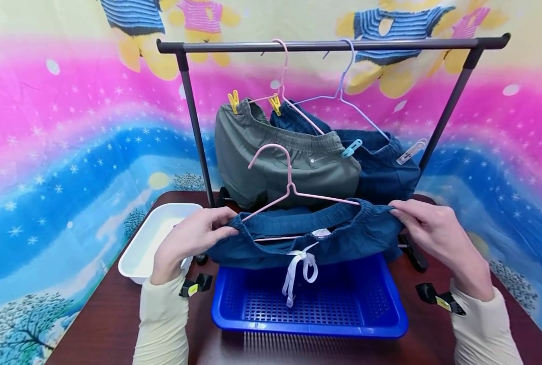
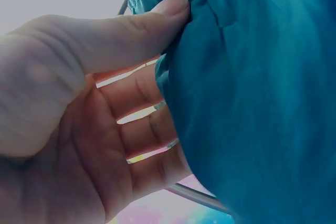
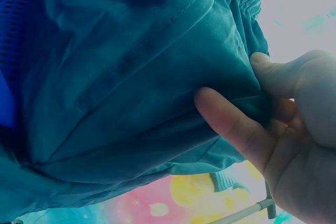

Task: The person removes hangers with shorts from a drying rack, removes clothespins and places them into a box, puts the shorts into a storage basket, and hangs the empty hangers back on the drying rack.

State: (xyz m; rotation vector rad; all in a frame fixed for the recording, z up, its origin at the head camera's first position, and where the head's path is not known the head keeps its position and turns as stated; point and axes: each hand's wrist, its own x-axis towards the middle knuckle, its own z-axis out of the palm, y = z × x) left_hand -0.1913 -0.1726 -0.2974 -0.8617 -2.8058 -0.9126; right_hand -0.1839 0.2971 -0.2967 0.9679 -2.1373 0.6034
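Between both hands a pair of dark blue shorts (image 1: pixel 344 243) is stretched out by its elastic waistband, a white drawstring bow (image 1: pixel 303 263) dangling at the front. Inside the waistband sits a pink hanger (image 1: pixel 290 177), its hook standing up free of the rail. My left hand (image 1: pixel 193 235) pinches the left end of the waistband; in the left wrist view the thumb (image 2: pixel 170 11) presses on the cloth and the other fingers lie behind it. At the opposite end my right hand (image 1: pixel 435 233) pinches the shorts' side, with one finger (image 3: pixel 226 116) along the fabric in the right wrist view.
A blue basket (image 1: pixel 309 327) stands below the shorts, with a white tray (image 1: pixel 136 258) to its left. Behind, a black rack (image 1: pixel 321 46) carries grey-green shorts (image 1: pixel 289 162) and other dark blue shorts (image 1: pixel 389 177) on hangers, clipped with yellow, teal and clear pegs.
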